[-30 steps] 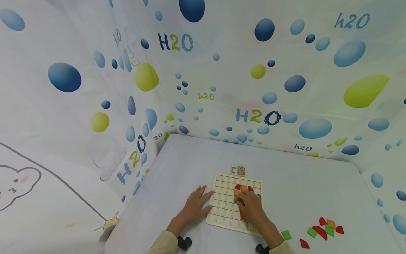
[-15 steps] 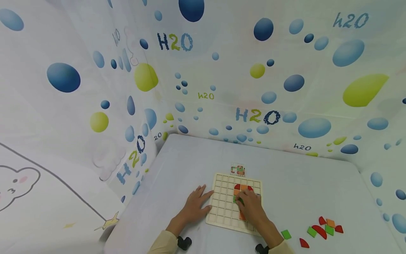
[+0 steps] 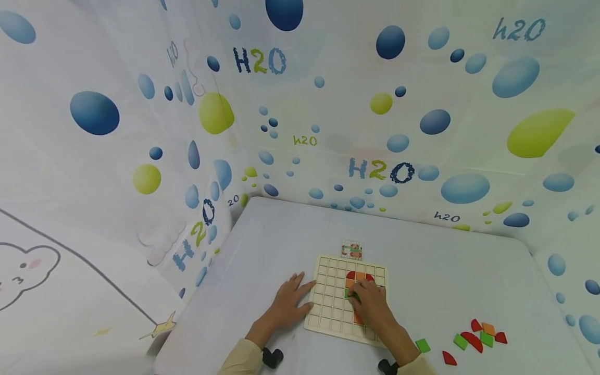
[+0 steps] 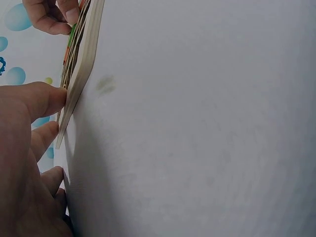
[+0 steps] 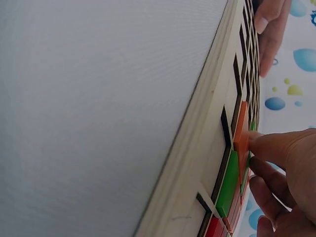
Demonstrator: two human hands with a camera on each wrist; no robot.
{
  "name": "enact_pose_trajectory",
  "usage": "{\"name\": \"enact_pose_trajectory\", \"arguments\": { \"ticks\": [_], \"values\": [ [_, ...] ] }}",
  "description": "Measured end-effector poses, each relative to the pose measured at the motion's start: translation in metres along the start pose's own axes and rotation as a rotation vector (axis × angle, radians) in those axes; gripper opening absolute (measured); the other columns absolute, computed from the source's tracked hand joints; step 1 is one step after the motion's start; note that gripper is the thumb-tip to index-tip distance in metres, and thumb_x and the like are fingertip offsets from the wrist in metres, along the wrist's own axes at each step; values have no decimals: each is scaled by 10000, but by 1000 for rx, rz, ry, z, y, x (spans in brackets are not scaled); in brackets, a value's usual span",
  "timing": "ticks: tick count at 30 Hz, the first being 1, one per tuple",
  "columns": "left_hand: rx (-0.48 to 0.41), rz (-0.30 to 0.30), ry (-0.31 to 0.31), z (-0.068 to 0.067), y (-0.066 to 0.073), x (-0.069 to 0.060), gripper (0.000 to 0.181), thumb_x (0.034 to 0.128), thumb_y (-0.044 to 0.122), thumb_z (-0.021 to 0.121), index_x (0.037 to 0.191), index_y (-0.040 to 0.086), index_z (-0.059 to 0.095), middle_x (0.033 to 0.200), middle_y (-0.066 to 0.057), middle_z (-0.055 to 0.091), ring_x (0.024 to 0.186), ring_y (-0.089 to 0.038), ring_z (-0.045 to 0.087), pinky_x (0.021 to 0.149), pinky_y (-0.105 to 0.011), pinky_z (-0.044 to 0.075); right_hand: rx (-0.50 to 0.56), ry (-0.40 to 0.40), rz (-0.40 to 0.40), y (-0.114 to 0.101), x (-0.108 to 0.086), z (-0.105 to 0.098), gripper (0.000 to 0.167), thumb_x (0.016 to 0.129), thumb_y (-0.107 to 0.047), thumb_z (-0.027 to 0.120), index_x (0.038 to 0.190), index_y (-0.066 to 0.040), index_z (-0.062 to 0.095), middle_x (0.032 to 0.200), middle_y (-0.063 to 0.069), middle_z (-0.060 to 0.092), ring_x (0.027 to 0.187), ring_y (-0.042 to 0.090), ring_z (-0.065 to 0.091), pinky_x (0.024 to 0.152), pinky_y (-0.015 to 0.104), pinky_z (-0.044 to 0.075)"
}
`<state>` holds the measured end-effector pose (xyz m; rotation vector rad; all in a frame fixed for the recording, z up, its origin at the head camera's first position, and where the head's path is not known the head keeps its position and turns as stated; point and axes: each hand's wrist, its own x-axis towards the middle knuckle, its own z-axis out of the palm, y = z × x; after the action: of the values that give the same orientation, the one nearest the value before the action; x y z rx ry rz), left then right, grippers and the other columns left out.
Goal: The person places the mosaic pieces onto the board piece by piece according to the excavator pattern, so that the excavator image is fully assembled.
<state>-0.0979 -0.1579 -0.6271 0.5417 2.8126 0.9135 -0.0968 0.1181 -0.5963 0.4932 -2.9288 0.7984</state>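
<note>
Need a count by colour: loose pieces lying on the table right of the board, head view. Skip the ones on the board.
Red pieces: 4
Green pieces: 3
Orange piece: 1
Total: 8

Flat on the table, slightly turned, lies a square, pale wooden board [image 3: 329, 312] with a raised grid. Flat red, orange and green pieces [image 3: 360, 276] fill some right-hand cells.
</note>
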Motion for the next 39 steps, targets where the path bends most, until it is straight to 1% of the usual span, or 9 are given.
{"name": "enact_pose_trajectory", "arguments": {
  "ticks": [5,9,15,18,23,27,32,37,39],
  "values": [
    [-6,28,24,-1,2,0,564,1031,331,623,1569,194,520,1679,-226,357,1561,-485,287,1215,-720,247,-5,11,-15,-1,-1,-2,159,902,-109,832,962,-194,712,1010,-58,651,949,174,589,862,527,438],
    [-7,8,9,-2,4,0,565,1028,322,621,1569,194,521,1691,-208,345,1579,-457,270,1239,-690,234,-3,30,-31,0,-2,-4,155,903,-118,833,974,-195,719,1019,-64,642,962,180,596,846,507,433],
    [-3,-8,-4,-3,5,1,570,1026,342,619,1570,204,521,1696,-197,341,1586,-440,266,1250,-672,235,1,49,3,11,-6,-16,162,914,-138,832,1046,-160,741,1061,-21,642,963,196,589,829,515,450],
    [0,-4,2,-3,5,1,569,1029,348,615,1571,206,520,1694,-200,345,1583,-447,268,1246,-677,237,-1,38,79,24,-10,-26,166,937,-169,812,1086,-131,747,1103,42,661,1003,245,606,844,541,469],
    [-2,16,16,-1,4,0,568,1037,373,604,1575,215,512,1682,-220,355,1564,-481,281,1222,-710,245,20,10,319,54,-26,-50,328,983,-199,740,1279,-69,682,1306,193,618,1185,381,608,952,621,473],
    [-2,3,15,0,2,0,573,1030,363,614,1574,215,515,1692,-200,348,1574,-463,273,1238,-693,234,31,1,471,82,-46,-75,451,1012,-201,684,1412,-25,574,1378,274,530,1187,413,581,973,642,469],
    [10,-17,15,1,-1,1,585,1021,363,619,1580,230,508,1705,-175,334,1589,-436,256,1257,-667,220,38,10,561,116,-75,-106,467,1011,-213,674,1377,47,546,1302,345,492,1097,428,585,904,589,548],
    [20,-8,17,2,-1,2,587,1018,374,628,1576,232,514,1701,-173,343,1586,-431,267,1254,-665,234,12,-81,607,146,-105,-123,523,966,-237,741,1278,126,532,1136,356,507,959,381,558,788,508,584],
    [19,-11,10,2,0,3,585,1019,368,628,1575,226,516,1702,-172,343,1589,-426,266,1256,-660,235,5,-113,606,155,-114,-125,518,949,-237,767,1233,141,555,1089,327,539,959,374,550,802,528,583]
  ]
}}
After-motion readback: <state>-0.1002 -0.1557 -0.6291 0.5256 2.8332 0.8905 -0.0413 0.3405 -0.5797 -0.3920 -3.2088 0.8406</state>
